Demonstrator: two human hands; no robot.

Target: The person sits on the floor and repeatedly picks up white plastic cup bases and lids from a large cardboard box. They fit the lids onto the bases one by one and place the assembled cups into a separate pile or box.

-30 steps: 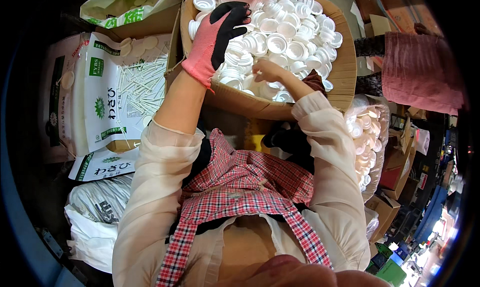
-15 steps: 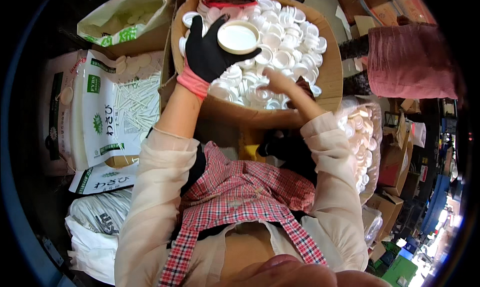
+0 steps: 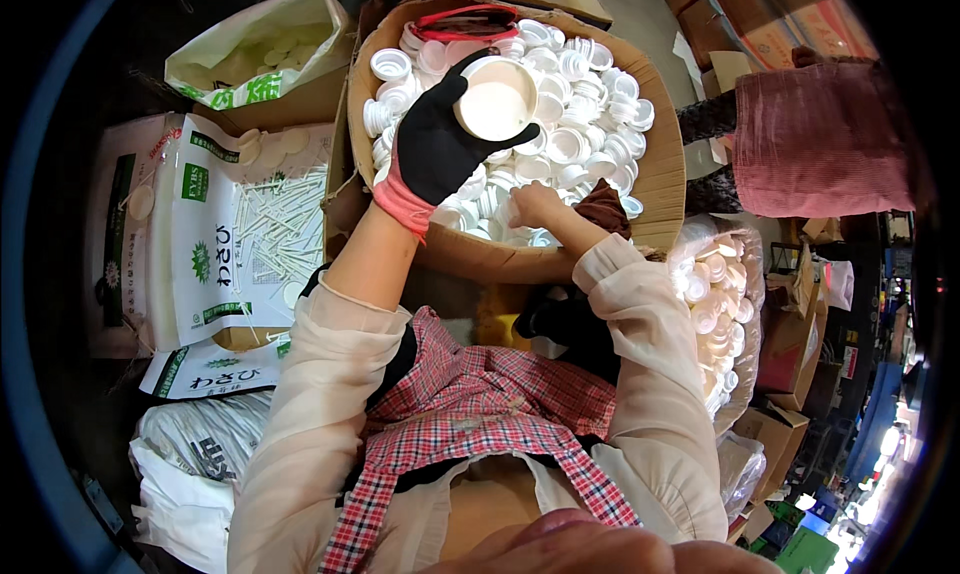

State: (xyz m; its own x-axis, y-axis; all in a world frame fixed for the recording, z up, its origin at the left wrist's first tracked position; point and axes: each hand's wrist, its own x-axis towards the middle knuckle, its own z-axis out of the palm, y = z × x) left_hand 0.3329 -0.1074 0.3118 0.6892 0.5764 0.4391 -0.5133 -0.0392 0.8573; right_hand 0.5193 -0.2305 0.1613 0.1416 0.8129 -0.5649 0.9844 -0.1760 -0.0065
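Observation:
My left hand (image 3: 440, 139), in a black glove with a pink cuff, holds a round cream-white lid (image 3: 496, 98) over the large cardboard box (image 3: 660, 124). Its thumb and fingers grip the lid's rim, the inner side facing up. A heap of white plastic caps (image 3: 570, 146) fills the box. At the box's near side, my bare right hand (image 3: 537, 206) is down among the caps with its fingers curled in. Whatever lies between those fingers is hidden. Dark brown cloth (image 3: 605, 210) lies beside my right forearm.
A red-rimmed item (image 3: 465, 19) rests at the heap's far edge. To the left are an open bag (image 3: 255, 59) of pale discs and a sheet with thin white sticks (image 3: 280, 224). A clear bag of caps (image 3: 715, 304) stands right. Someone's pink garment (image 3: 820, 144) shows at far right.
My left hand has shifted right and nearer with the lid, which has tipped to show more of its inside. The right hand has gone down into the caps and its fingers have curled.

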